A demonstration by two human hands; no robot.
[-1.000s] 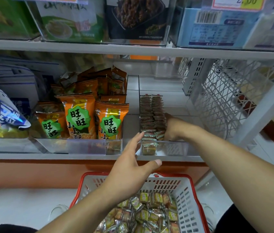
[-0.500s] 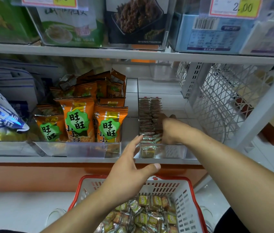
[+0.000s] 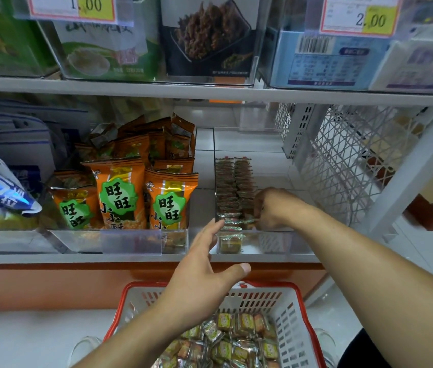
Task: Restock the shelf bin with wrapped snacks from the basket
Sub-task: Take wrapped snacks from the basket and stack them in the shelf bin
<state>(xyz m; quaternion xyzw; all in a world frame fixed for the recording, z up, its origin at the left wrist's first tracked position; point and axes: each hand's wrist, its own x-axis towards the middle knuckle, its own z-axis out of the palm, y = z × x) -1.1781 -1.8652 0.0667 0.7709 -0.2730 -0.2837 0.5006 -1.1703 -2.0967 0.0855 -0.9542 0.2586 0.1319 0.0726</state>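
The shelf carries a clear shelf bin with its long axis running from the front lip straight back toward the rear wall, and the wrapped snacks stand in two tight rows along that axis. The right hand is well inside the bin, its fingers curled down at the near end of the rows; they seem to pinch or nudge one packet lying crosswise there, though the knuckles hide the tips and I cannot tell for sure what they grip. So the rows lie just ahead of and to the left of those fingers, running away from them.

The left hand hovers outside, in front of the bin's left front corner, fingers spread wide and straight, thumb out, holding nothing; its fingertips are close to the bin wall, contact unclear.

Below and behind that hand sits the red-rimmed basket, with many more loose snacks heaped in it. The left hand is nearer the basket, I'd judge.
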